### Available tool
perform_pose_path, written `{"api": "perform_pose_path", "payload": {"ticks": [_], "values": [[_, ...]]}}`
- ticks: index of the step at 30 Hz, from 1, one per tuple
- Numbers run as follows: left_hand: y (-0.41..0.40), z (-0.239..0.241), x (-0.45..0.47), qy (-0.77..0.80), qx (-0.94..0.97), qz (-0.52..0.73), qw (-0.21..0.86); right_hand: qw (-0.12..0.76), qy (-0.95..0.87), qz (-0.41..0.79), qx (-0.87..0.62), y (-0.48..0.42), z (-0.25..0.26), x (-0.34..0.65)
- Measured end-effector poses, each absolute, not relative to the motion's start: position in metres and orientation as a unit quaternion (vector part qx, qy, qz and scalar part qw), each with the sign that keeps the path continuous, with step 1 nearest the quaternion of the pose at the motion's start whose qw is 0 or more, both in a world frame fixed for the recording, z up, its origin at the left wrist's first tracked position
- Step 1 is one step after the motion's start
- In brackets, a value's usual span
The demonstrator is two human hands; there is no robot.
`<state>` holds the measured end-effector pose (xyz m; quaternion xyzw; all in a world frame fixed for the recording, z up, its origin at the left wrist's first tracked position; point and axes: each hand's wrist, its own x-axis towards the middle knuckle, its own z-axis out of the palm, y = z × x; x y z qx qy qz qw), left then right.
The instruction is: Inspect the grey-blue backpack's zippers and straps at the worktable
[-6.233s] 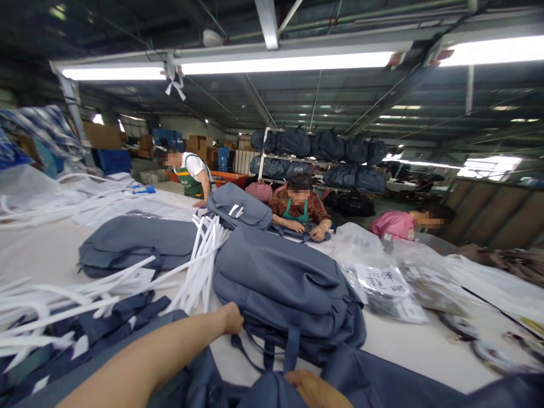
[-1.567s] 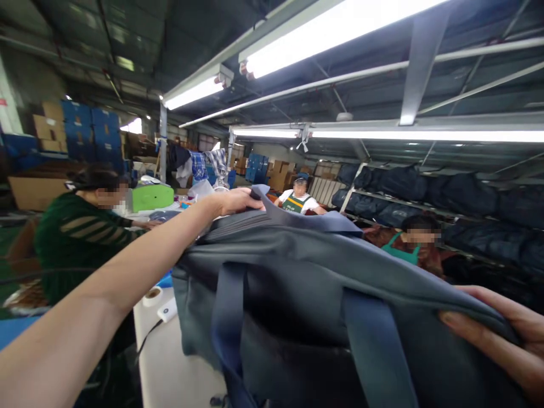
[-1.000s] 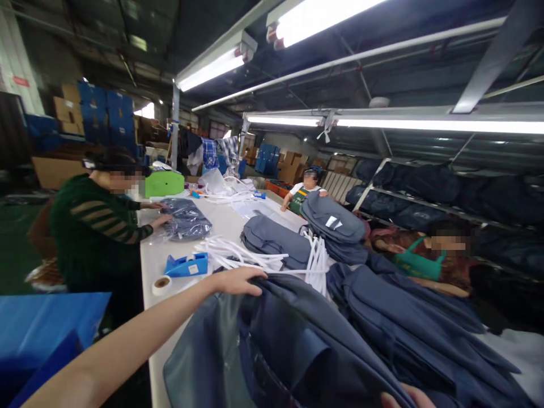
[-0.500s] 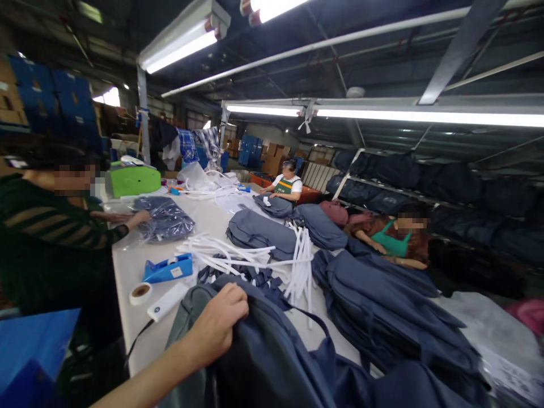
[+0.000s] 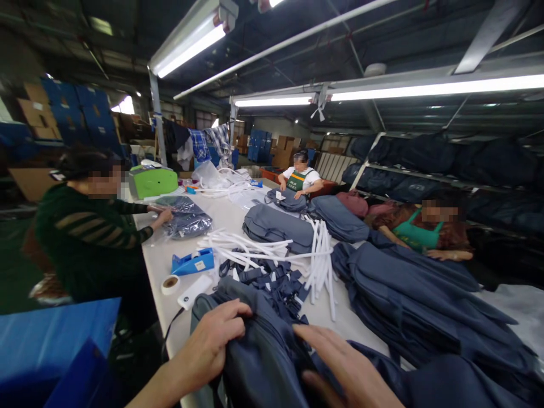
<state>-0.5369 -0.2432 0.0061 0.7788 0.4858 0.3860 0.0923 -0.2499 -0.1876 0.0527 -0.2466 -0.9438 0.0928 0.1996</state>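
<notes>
A blue-grey backpack (image 5: 259,362) lies on the near end of a long white table (image 5: 157,260). My left hand (image 5: 212,345) grips its top left edge, fingers curled into the fabric. Flat on the bag to the right rests my right hand (image 5: 344,368), fingers spread toward the left one. Just beyond the bag sit a heap of dark blue straps (image 5: 276,280) and a bundle of white plastic strips (image 5: 272,252).
More blue-grey backpacks (image 5: 408,294) are piled to the right. A blue tape dispenser (image 5: 193,262), a tape roll (image 5: 170,284) and a white device (image 5: 194,291) lie at left. A person in green (image 5: 91,238) handles a bagged backpack (image 5: 185,215); two more people (image 5: 300,178) work opposite.
The backpack, held up in the air earlier, has come down onto the table. My left hand keeps its edge and my right hand has come into view, laid flat on the bag.
</notes>
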Motion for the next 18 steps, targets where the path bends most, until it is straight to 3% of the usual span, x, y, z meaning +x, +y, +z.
{"api": "perform_pose_path", "payload": {"ticks": [5, 11, 18], "values": [[-0.249, 0.007, -0.541, 0.500, 0.747, 0.411, 0.155, 0.247, -0.956, 0.004, -0.158, -0.173, 0.055, -0.290], [-0.252, 0.057, -0.540, 0.487, 0.682, 0.433, 0.333, 0.150, -0.979, -0.030, -0.131, -0.168, 0.095, -0.290], [-0.226, 0.076, -0.504, 0.532, 0.677, 0.383, 0.335, 0.079, -0.979, -0.040, -0.182, -0.154, 0.118, -0.319]]}}
